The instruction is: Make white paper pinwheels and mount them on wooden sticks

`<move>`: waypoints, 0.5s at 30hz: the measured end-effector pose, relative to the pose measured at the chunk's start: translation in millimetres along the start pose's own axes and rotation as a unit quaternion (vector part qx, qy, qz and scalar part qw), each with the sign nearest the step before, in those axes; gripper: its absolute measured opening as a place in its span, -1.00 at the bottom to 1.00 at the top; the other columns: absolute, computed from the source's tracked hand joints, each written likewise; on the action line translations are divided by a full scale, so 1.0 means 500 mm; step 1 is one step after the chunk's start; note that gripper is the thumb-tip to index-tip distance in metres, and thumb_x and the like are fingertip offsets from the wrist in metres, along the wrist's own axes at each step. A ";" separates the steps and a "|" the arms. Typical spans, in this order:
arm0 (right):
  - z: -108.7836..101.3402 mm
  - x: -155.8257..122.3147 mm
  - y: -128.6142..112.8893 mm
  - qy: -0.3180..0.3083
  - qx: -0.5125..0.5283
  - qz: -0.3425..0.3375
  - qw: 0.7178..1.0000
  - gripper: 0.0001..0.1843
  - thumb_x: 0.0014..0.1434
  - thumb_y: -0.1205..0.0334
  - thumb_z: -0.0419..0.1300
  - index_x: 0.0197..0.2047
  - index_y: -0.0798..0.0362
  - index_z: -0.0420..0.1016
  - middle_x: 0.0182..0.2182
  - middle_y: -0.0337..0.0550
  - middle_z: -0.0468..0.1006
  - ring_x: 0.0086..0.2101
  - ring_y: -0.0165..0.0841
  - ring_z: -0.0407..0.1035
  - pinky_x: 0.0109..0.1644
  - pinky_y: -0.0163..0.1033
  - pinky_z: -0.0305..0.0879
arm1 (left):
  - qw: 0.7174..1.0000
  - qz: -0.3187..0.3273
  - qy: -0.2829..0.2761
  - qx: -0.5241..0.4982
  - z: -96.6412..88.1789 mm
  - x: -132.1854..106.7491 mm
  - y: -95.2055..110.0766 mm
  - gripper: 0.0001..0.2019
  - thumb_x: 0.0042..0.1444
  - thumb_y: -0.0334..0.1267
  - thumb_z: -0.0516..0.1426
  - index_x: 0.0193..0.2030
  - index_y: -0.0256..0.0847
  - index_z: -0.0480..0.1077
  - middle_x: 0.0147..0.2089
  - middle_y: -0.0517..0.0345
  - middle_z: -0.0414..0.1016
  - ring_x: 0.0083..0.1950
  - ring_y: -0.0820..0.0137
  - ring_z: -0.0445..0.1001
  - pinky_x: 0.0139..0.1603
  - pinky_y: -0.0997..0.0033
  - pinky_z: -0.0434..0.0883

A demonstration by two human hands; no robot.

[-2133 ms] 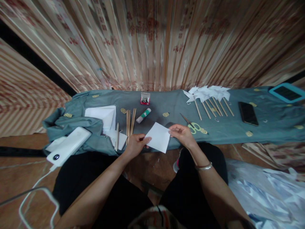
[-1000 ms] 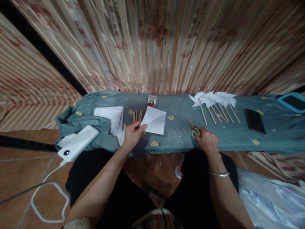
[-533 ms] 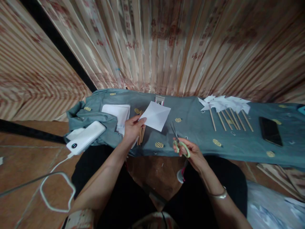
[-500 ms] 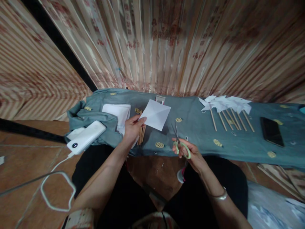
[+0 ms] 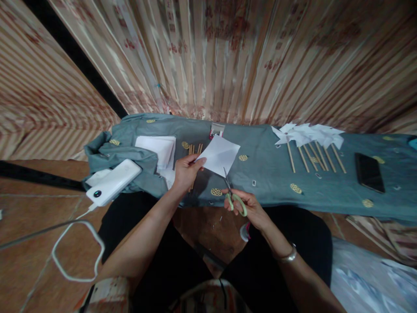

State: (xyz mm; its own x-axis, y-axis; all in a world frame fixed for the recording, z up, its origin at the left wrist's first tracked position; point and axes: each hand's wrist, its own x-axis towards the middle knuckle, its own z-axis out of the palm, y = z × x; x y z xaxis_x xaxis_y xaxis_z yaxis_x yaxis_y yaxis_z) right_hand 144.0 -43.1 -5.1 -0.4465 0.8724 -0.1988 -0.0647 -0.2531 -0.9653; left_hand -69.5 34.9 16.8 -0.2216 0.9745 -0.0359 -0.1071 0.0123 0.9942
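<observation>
My left hand (image 5: 188, 169) pinches a white square sheet of paper (image 5: 219, 153) by its left corner, holding it above the cloth. A faint crease runs across the sheet. In my right hand (image 5: 246, 203) is a pair of scissors (image 5: 240, 205) with pale green handles, fingers through the loops. Their slightly parted blades meet the lower corner of the paper. Beneath my left hand lie several wooden sticks (image 5: 191, 150), partly covered by it. A stack of white paper (image 5: 159, 148) rests left of them.
A grey-green cloth (image 5: 267, 191) with yellow motifs covers the narrow table. Several white paper pinwheels (image 5: 308, 134) on sticks lie at the right, beside a black phone (image 5: 369, 172). A white power bank or phone (image 5: 113, 182) with a cable sits at the left. A small packet (image 5: 216, 130) lies behind the paper.
My right hand has brought the scissors left, from apart to the paper's lower corner. The paper has shifted slightly right in my left hand. The whole view has tilted a little.
</observation>
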 end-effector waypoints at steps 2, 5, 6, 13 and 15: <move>0.001 0.001 -0.005 0.001 0.003 0.002 1.000 -0.44 0.04 -0.14 0.29 0.00 0.06 0.52 -0.41 -0.17 0.52 -0.47 -0.45 0.31 -0.49 -0.37 0.20 | 1.000 -0.001 -0.009 0.006 0.002 -0.001 -0.003 -0.78 -0.23 -0.15 0.33 -0.45 -0.25 0.54 -0.52 0.24 0.50 -0.53 0.49 0.36 -0.48 0.48 0.37; 0.002 0.000 -0.011 0.007 0.003 0.006 1.000 -0.44 0.03 -0.15 0.30 -0.01 0.06 0.53 -0.43 -0.18 0.51 -0.48 -0.45 0.30 -0.51 -0.37 0.18 | 1.000 0.000 -0.019 0.008 0.005 -0.002 -0.007 -0.79 -0.21 -0.16 0.31 -0.45 -0.25 0.54 -0.51 0.23 0.50 -0.53 0.50 0.36 -0.48 0.48 0.37; 0.002 0.000 -0.012 0.009 0.003 0.007 1.000 -0.43 0.02 -0.15 0.30 -0.01 0.06 0.53 -0.43 -0.18 0.51 -0.48 -0.45 0.30 -0.51 -0.36 0.18 | 1.000 0.002 -0.020 0.008 0.005 -0.002 -0.008 -0.80 -0.20 -0.16 0.31 -0.46 -0.25 0.54 -0.52 0.23 0.50 -0.53 0.50 0.36 -0.48 0.49 0.36; -0.005 -0.002 -0.010 0.013 -0.003 0.011 1.000 -0.41 0.02 -0.17 0.30 0.00 0.05 0.51 -0.43 -0.18 0.51 -0.46 -0.44 0.31 -0.50 -0.38 0.20 | 0.999 0.016 -0.028 0.015 0.006 -0.002 -0.021 -0.79 -0.18 -0.13 0.31 -0.45 -0.23 0.54 -0.52 0.24 0.49 -0.52 0.51 0.34 -0.48 0.50 0.35; -0.007 -0.002 -0.010 0.013 -0.007 0.013 1.000 -0.41 0.02 -0.17 0.29 0.01 0.05 0.51 -0.41 -0.17 0.52 -0.45 -0.43 0.32 -0.49 -0.37 0.21 | 0.999 0.015 -0.031 0.017 0.006 -0.002 -0.022 -0.77 -0.18 -0.11 0.31 -0.44 -0.23 0.55 -0.51 0.23 0.50 -0.52 0.50 0.34 -0.48 0.50 0.35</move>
State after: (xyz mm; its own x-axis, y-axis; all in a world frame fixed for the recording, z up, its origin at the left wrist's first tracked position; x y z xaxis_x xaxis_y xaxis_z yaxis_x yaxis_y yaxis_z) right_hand 147.8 -41.5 -0.7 -0.4252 0.8761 -0.2274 -0.0417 -0.2699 -0.9620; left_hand -65.4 34.5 6.2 -0.1642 0.9864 -0.0005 -0.0686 -0.0109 0.9976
